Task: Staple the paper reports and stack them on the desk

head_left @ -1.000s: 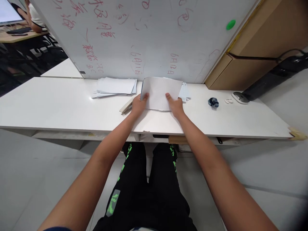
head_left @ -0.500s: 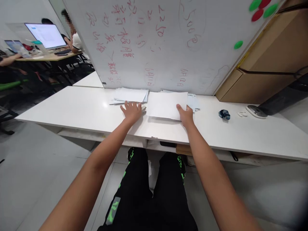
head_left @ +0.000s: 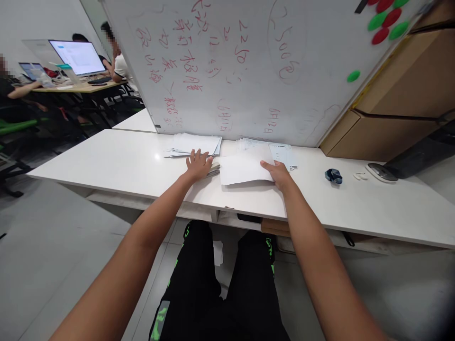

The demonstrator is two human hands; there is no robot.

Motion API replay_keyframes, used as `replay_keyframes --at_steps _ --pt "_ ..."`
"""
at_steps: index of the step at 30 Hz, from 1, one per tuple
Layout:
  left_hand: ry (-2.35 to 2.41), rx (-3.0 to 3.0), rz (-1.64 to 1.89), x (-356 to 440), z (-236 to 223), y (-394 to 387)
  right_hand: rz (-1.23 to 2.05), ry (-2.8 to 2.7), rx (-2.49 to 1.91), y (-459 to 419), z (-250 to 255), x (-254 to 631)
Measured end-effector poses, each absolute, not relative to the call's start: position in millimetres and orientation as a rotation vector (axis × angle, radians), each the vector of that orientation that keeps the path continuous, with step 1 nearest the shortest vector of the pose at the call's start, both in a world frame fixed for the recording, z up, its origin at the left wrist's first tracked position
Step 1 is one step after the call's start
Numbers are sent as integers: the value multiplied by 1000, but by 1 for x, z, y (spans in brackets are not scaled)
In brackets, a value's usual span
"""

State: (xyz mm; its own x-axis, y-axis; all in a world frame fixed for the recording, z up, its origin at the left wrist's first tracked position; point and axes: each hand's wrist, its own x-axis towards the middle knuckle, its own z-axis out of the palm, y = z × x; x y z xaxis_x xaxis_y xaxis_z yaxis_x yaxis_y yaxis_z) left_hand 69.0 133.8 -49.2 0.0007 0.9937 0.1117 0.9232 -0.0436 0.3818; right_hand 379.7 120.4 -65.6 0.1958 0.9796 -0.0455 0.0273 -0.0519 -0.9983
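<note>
My right hand [head_left: 280, 175] pinches the right edge of some white paper [head_left: 245, 168], thumb on top; whether it is one sheet or more I cannot tell. The paper is held just above the table, its front edge slightly curved. To its left, my left hand [head_left: 199, 166] lies palm down with fingers spread, over a small light-grey tool that looks like a stapler [head_left: 213, 168]. Only the tool's end shows, close to the paper's left edge. Behind my left hand lies a stack of paper [head_left: 195, 143]; another pile of printed sheets [head_left: 282, 154] is partly covered by the held paper.
A whiteboard [head_left: 249, 71] with red writing stands along the back of the white table [head_left: 106, 161]. On the right are a dark blue item [head_left: 333, 176], a small white item [head_left: 360, 176], a computer mouse [head_left: 382, 173] and cardboard boxes [head_left: 391, 132]. People sit at a desk behind, left.
My right hand has drawn the paper slightly towards me, uncovering more of the printed pile behind. More of the grey tool shows beside my left hand. The camera view has shifted a little.
</note>
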Motion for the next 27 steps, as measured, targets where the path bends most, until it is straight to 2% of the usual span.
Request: replay_keyframes --at_steps 23,27 --pt "1970 2012 514 72 -52 130 1170 -1360 -1747 141 -51 379" --pt "1988 2000 474 73 -52 130 1028 -1348 -1859 145 -51 380"
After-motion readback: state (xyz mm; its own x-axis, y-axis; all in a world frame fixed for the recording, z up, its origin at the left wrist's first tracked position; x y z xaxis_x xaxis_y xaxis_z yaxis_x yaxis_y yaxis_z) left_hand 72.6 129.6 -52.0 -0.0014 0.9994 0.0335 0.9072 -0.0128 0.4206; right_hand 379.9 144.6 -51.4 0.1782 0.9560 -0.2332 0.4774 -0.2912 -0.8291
